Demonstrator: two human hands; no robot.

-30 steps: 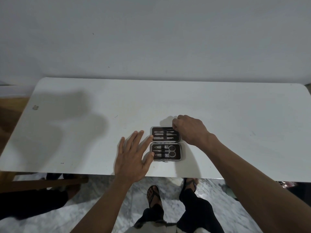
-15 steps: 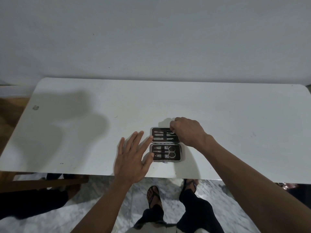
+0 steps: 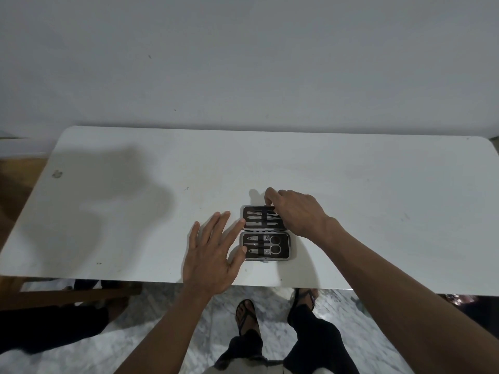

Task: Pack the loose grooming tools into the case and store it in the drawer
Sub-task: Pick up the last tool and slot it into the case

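A small grooming case (image 3: 286, 255) lies open flat on the white table (image 3: 378, 206), near the front edge. Its dark lining holds several metal tools (image 3: 259, 219) in the far half, and scissors (image 3: 275, 244) with clippers in the near half. My left hand (image 3: 213, 255) lies flat with spread fingers just left of the case, its index fingertip and thumb touching the case's left edge. My right hand (image 3: 294, 211) covers the far half's right side, fingers curled over its far edge. No loose tool shows on the table.
The table's front edge runs just below the case. Beneath it are my sandalled feet (image 3: 247, 314) on a marbled floor and a wooden frame (image 3: 70, 295) at the left. A plain wall (image 3: 243, 63) stands behind the table. No drawer is in view.
My right hand's fingers have crept left and farther along the far half's edge. The left hand and the case have stayed put.
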